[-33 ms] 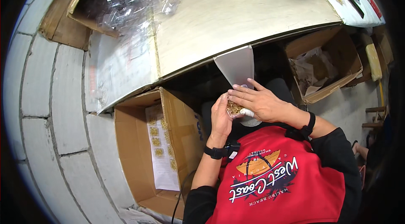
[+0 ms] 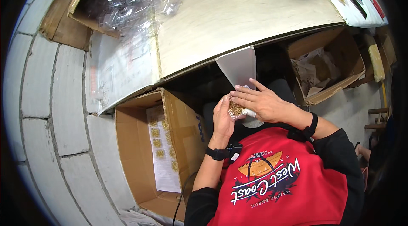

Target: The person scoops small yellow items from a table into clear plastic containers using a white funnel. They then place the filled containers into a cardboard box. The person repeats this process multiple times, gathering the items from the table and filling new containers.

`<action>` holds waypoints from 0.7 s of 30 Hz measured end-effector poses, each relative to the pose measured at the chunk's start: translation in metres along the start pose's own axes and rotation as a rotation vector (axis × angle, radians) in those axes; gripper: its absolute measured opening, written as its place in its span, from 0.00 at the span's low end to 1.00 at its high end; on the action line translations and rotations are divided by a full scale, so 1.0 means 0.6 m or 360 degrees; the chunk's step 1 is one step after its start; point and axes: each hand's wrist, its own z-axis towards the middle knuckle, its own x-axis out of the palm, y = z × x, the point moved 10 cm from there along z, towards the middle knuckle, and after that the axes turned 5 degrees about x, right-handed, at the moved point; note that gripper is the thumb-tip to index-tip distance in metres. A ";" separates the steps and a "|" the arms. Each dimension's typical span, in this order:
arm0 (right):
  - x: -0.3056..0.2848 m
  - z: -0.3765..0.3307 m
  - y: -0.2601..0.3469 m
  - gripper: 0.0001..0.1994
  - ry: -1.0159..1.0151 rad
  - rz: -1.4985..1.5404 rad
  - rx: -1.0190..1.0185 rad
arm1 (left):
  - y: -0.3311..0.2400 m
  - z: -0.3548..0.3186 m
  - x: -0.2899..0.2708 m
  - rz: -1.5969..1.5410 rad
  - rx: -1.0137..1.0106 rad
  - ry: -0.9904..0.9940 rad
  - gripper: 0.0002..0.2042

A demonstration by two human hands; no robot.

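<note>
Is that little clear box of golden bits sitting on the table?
No, the left hand holds the clear box, with the right hand over it.

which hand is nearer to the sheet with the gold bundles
Left. The left hand is up and right of the sheet in the picture, outside its box; the right hand is farther right.

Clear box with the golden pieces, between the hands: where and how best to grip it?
Probably the near edge of the clear box, pinched from the person's side: that edge shows, while the left hand has the left side and the right hand covers the far part. Whether it's lidded isn't clear.
</note>
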 end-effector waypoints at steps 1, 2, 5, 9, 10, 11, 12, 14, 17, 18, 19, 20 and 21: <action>-0.005 0.001 -0.001 0.28 -0.0031 0.0002 0.0005 | -0.004 -0.001 0.002 -0.0032 0.0007 -0.0011 0.20; -0.009 0.002 -0.002 0.27 -0.0063 0.0004 0.0010 | -0.010 -0.002 0.005 -0.0064 0.0013 -0.0022 0.20; -0.010 0.003 0.020 0.26 -0.0055 0.0030 -0.0119 | -0.017 0.004 0.007 -0.0174 0.0064 -0.0055 0.20; -0.020 0.005 0.010 0.25 -0.0171 0.0072 -0.0081 | -0.022 -0.001 0.003 -0.0096 0.0162 -0.0056 0.15; -0.031 0.005 0.009 0.25 -0.0217 0.0198 -0.0085 | -0.027 -0.002 0.002 -0.0026 0.0183 -0.0068 0.15; -0.044 0.004 0.007 0.25 -0.0262 0.0324 -0.0089 | -0.030 -0.003 -0.003 -0.0120 0.0178 -0.0138 0.14; -0.054 0.001 0.004 0.25 -0.0303 0.0452 -0.0092 | -0.034 -0.005 -0.001 -0.0066 0.0159 -0.0143 0.13; -0.059 -0.012 0.000 0.25 -0.0339 0.0372 -0.0127 | -0.040 -0.010 -0.002 0.0040 0.0121 -0.0152 0.13; -0.054 -0.017 0.018 0.25 -0.0263 0.0272 -0.0285 | -0.031 -0.010 -0.015 -0.0001 0.0113 -0.0200 0.12; -0.050 -0.017 0.028 0.25 -0.0190 0.0193 -0.0335 | -0.027 -0.008 -0.016 -0.0033 0.0111 -0.0188 0.12; -0.045 -0.016 0.038 0.25 -0.0117 0.0113 -0.0385 | -0.028 -0.004 -0.018 -0.0045 0.0167 -0.0239 0.12; -0.038 -0.016 0.046 0.24 -0.0044 0.0034 -0.0434 | -0.027 -0.005 -0.017 -0.0058 0.0138 -0.0227 0.12; -0.024 -0.018 0.041 0.24 -0.0028 0.0031 -0.0412 | -0.030 -0.007 -0.012 -0.0073 0.0107 -0.0210 0.12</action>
